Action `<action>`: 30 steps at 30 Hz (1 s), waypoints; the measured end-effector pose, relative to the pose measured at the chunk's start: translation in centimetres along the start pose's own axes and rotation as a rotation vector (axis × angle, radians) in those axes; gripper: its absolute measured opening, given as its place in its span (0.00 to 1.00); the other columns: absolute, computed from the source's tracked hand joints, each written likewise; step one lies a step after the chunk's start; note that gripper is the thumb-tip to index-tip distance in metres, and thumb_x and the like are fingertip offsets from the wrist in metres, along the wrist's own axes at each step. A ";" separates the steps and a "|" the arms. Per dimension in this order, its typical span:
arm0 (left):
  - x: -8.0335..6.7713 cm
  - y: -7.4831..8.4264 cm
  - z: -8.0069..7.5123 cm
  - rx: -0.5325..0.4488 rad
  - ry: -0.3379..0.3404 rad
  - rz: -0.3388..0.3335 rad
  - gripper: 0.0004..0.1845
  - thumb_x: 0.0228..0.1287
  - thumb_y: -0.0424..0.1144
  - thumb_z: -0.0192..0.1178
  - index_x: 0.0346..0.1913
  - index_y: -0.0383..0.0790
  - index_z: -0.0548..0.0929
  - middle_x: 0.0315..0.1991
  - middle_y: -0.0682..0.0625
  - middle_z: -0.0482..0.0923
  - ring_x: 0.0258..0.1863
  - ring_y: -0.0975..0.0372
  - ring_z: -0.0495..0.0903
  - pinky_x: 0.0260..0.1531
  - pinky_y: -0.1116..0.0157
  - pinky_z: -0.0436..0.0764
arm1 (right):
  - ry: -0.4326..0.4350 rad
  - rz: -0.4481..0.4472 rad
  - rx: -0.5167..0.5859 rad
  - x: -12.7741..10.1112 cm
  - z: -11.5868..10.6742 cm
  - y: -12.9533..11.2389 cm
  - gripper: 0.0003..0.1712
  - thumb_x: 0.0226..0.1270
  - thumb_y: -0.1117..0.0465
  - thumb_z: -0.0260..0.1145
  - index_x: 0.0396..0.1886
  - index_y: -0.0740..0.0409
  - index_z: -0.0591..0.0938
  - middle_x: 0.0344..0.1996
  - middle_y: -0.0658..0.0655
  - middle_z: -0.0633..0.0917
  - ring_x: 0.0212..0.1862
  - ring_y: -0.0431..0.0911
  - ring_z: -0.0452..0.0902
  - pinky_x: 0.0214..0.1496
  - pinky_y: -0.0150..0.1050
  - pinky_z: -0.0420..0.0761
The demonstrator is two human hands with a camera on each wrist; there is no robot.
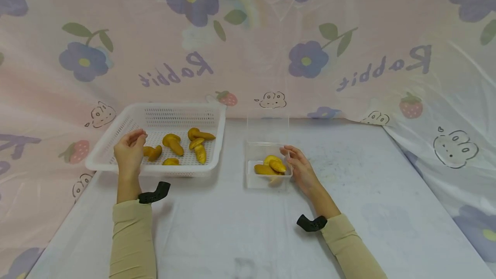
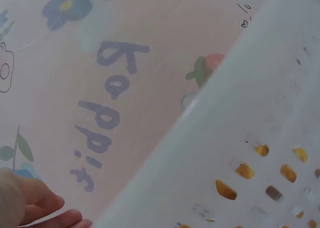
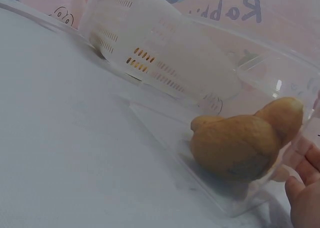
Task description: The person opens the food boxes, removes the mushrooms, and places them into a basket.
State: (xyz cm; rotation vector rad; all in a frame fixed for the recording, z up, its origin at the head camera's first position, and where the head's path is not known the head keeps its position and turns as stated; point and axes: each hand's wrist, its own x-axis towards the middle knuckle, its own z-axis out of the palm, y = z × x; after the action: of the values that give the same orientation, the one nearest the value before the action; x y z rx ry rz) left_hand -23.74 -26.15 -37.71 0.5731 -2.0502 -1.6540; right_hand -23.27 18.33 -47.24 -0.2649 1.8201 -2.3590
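Note:
My left hand (image 1: 129, 152) hovers over the near left part of a white perforated basket (image 1: 220, 145), fingers bent forward and nothing visible between thumb and fingertips. Close beside it lies a yellow-brown mushroom (image 1: 154, 153), partly hidden by the hand. Several more mushrooms (image 1: 172, 143) are spread across the basket floor. To the right stands a clear plastic box (image 1: 267, 144) with a few mushrooms (image 3: 235, 145) piled inside. My right hand (image 1: 304, 171) rests against the box's right wall, fingertips at its back right corner and fingers loosely bent.
The box's clear lid (image 1: 267, 129) stands raised behind it. A white tabletop (image 1: 209, 227) lies beneath everything, and a printed curtain (image 1: 248, 55) with flowers and rabbits hangs at the back and sides. Black wrist mounts (image 1: 155, 193) sit on both forearms.

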 end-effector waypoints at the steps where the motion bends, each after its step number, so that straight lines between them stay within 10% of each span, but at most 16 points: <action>1: 0.0 0.0 0.1 -0.010 -0.002 0.012 0.17 0.69 0.38 0.55 0.57 0.33 0.79 0.33 0.70 0.75 0.38 0.79 0.77 0.43 0.89 0.77 | 0.000 0.001 -0.002 0.0 0.0 0.0 0.18 0.74 0.64 0.48 0.58 0.42 0.71 0.57 0.40 0.73 0.78 0.52 0.41 0.83 0.55 0.33; 16: -0.9 0.8 1.0 -0.058 -0.029 0.200 0.14 0.68 0.33 0.56 0.50 0.27 0.81 0.28 0.74 0.78 0.31 0.82 0.79 0.36 0.89 0.77 | 0.010 0.005 0.001 0.0 0.0 0.0 0.18 0.74 0.63 0.49 0.58 0.42 0.72 0.56 0.39 0.74 0.68 0.38 0.57 0.83 0.56 0.34; 25: -2.8 1.7 3.0 -0.042 -0.184 0.269 0.14 0.69 0.34 0.55 0.50 0.27 0.80 0.31 0.72 0.79 0.34 0.83 0.79 0.36 0.90 0.76 | 0.012 -0.003 0.007 -0.1 0.2 -0.2 0.18 0.73 0.64 0.49 0.56 0.40 0.72 0.56 0.39 0.75 0.66 0.35 0.60 0.83 0.53 0.37; 30: -4.1 2.0 4.8 0.031 -0.340 0.300 0.16 0.71 0.39 0.54 0.54 0.32 0.80 0.46 0.48 0.84 0.40 0.83 0.77 0.44 0.89 0.76 | 0.000 -0.013 0.011 0.0 0.1 0.0 0.18 0.74 0.65 0.48 0.57 0.42 0.72 0.56 0.40 0.75 0.67 0.38 0.58 0.83 0.55 0.35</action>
State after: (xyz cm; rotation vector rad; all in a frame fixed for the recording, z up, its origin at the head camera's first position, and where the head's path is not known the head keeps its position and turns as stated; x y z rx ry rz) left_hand -23.22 -19.54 -36.96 -0.0163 -2.2655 -1.6244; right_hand -23.23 18.26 -47.25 -0.2768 1.8106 -2.3768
